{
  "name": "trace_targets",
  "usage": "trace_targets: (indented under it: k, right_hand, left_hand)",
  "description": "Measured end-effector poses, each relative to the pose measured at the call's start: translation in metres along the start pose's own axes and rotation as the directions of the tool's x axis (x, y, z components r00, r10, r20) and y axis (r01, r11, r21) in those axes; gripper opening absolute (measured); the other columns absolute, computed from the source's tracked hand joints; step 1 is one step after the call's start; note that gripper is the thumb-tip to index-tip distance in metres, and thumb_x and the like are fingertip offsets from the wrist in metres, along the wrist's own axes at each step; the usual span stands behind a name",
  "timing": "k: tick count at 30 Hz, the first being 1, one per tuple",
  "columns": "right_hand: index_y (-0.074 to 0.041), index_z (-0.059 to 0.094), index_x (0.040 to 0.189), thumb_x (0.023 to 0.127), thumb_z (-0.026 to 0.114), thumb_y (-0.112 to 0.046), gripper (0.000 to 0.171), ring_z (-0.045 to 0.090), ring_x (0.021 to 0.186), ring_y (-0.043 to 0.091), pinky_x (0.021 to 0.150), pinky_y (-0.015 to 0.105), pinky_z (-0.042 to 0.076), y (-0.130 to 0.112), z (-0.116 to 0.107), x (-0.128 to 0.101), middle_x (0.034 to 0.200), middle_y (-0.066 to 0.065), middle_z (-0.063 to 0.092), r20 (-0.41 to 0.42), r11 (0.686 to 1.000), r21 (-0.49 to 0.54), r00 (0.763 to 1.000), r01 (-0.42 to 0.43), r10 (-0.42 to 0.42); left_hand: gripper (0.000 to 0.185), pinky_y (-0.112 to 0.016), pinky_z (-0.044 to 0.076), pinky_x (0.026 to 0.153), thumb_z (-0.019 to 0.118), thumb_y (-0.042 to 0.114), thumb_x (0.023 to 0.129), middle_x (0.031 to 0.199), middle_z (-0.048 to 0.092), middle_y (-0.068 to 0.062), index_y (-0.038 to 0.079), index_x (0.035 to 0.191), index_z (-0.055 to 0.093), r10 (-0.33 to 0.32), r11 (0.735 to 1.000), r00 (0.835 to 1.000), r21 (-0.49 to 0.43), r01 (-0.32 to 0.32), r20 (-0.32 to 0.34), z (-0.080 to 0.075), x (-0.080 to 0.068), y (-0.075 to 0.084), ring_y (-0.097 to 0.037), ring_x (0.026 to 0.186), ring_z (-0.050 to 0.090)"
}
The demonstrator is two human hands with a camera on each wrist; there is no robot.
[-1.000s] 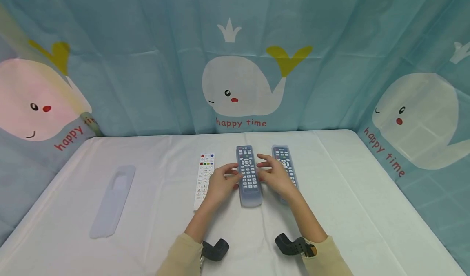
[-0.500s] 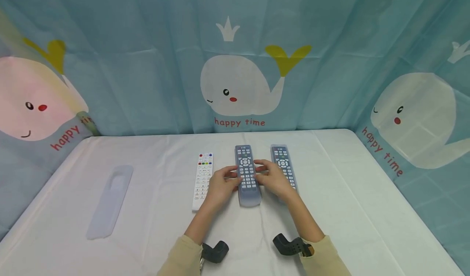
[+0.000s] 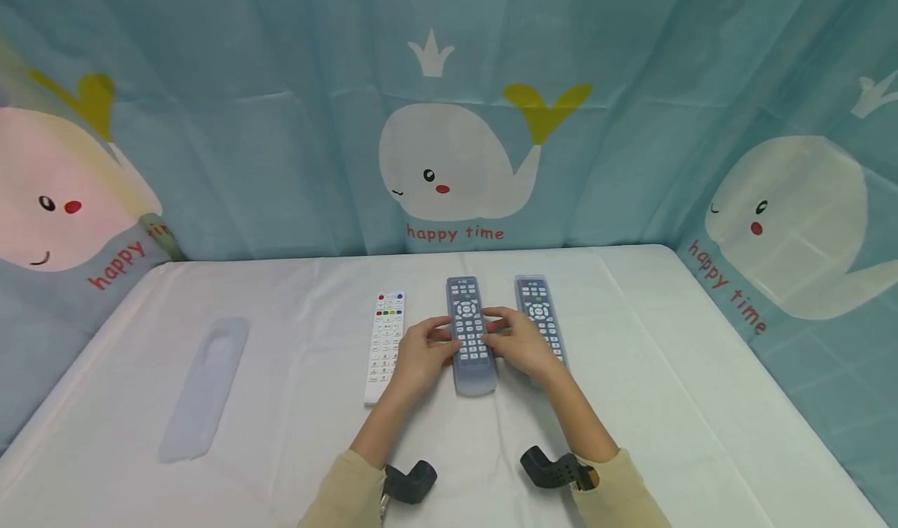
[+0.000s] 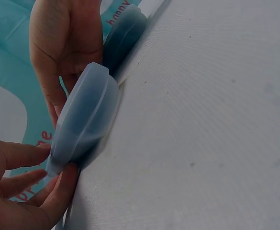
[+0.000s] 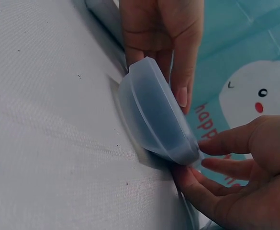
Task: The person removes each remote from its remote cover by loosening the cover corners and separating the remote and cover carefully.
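Head view: we see a white table (image 3: 666, 372) with three remotes in a row near the far middle.
Middle remote: the middle remote (image 3: 470, 333) is dark and sits in a soft see-through cover. It lies flat on the table, between our two hands.
Left hand: our left hand (image 3: 419, 354) grips the left side of the middle remote with bent fingers.
Right hand: our right hand (image 3: 522, 343) grips its right side, and the fingers reach over the buttons.
White remote: the white remote (image 3: 383, 342) lies just left of our left hand.
Right remote: the other covered remote (image 3: 539, 313) lies on the right, partly under our right hand.
Loose cover: an empty cover (image 3: 203, 388) lies well apart, far over on the left.
Back: a blue whale curtain (image 3: 449, 107) hangs behind the table.

Left wrist view: we see the round near end of the middle remote (image 4: 84, 117). Our left hand (image 4: 20, 187) pinches it from one side, and our right hand (image 4: 65, 43) holds the other side.

Right wrist view: we see the same end of the middle remote (image 5: 154, 115), with our right hand (image 5: 235, 177) pinching it near the camera and our left hand (image 5: 161, 36) on the far side.
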State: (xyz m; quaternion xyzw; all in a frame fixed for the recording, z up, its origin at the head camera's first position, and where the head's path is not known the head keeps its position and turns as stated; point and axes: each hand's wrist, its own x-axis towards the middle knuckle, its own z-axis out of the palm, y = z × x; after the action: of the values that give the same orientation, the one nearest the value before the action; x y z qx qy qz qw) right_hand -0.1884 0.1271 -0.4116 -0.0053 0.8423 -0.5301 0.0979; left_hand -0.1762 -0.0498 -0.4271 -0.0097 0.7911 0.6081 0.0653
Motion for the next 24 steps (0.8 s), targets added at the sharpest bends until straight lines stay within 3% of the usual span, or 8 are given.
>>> trace_targets:
  k: [24]
  right_hand:
    - [0.005, 0.054, 0.148, 0.098, 0.064, 0.002, 0.051, 0.071, 0.110, 0.036, 0.085, 0.039, 0.064, -0.006, -0.003, -0.003, 0.130, 0.028, 0.062, -0.004, 0.999, 0.038, 1.000, -0.015, 0.015]
  left_hand:
    - [0.048, -0.034, 0.065, 0.082, 0.072, 0.001, 0.096, 0.119, 0.069, -0.022, -0.004, 0.142, 0.061, -0.018, 1.000, 0.999, 0.012, 0.019, -0.027, -0.002, -0.004, 0.011, -0.028, 0.100, 0.074]
